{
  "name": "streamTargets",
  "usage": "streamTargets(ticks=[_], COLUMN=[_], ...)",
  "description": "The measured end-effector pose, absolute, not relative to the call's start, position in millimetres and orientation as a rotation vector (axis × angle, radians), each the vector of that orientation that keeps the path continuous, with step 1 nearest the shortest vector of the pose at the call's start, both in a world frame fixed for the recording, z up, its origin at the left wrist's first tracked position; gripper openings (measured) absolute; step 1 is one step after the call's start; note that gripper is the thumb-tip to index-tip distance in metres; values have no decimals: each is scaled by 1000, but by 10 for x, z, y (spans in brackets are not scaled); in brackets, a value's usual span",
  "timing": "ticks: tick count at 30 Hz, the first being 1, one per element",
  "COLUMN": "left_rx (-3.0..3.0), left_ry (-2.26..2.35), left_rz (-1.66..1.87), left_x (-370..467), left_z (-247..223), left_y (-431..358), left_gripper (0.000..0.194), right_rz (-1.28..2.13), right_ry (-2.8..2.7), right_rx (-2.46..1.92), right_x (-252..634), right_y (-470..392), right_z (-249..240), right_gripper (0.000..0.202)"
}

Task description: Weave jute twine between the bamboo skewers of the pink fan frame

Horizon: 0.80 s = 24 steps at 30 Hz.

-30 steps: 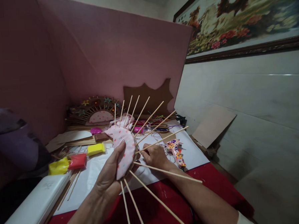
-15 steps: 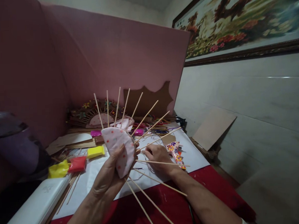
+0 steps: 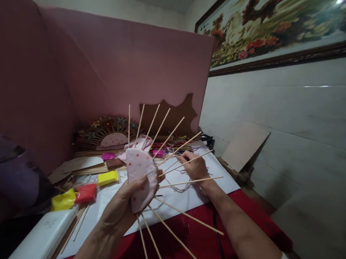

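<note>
My left hand (image 3: 121, 201) grips a half-round piece covered in pale pink cloth with red dots (image 3: 142, 173), thumb on its front and fingers behind. Thin wooden sticks (image 3: 170, 135) fan out from its curved edge, pointing up, right and down. To the right, behind some sticks, my right hand (image 3: 195, 165) is closed in a pinch, apart from the cloth piece. A thin pale cord (image 3: 179, 189) loops between the curved edge and this hand; its pinched end is too small to see clearly.
A finished-looking fan with a dotted half-round base (image 3: 114, 139) leans at the back. Yellow (image 3: 108, 177) and red (image 3: 86, 193) packets lie left, near a white box (image 3: 36, 245). Behind stands a brown scalloped board (image 3: 169, 114). White paper (image 3: 222, 177) covers part of the red cloth (image 3: 253, 214).
My right hand has moved up and right, away from the curved edge. The cloth piece with its sticks has shifted slightly right and turned a little clockwise in my left hand.
</note>
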<state>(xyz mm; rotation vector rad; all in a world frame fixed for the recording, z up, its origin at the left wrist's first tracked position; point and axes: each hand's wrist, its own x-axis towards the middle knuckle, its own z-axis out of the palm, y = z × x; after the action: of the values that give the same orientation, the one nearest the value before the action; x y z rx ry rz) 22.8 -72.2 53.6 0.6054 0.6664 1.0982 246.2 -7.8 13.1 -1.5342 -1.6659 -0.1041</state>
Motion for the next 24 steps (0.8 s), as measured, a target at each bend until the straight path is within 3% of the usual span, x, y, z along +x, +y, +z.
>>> streamTargets(ticks=[13, 24], left_rx=[704, 727], left_ry=[577, 688], left_rz=[903, 882], left_x=[195, 194], left_z=[442, 448], left_y=[-744, -702], left_gripper=[30, 27], right_rz=[-69, 554], right_ry=[-1555, -1136], right_rx=[-1395, -965], right_x=[2549, 2757], right_y=[-30, -104], right_z=[157, 421], right_gripper=[26, 34])
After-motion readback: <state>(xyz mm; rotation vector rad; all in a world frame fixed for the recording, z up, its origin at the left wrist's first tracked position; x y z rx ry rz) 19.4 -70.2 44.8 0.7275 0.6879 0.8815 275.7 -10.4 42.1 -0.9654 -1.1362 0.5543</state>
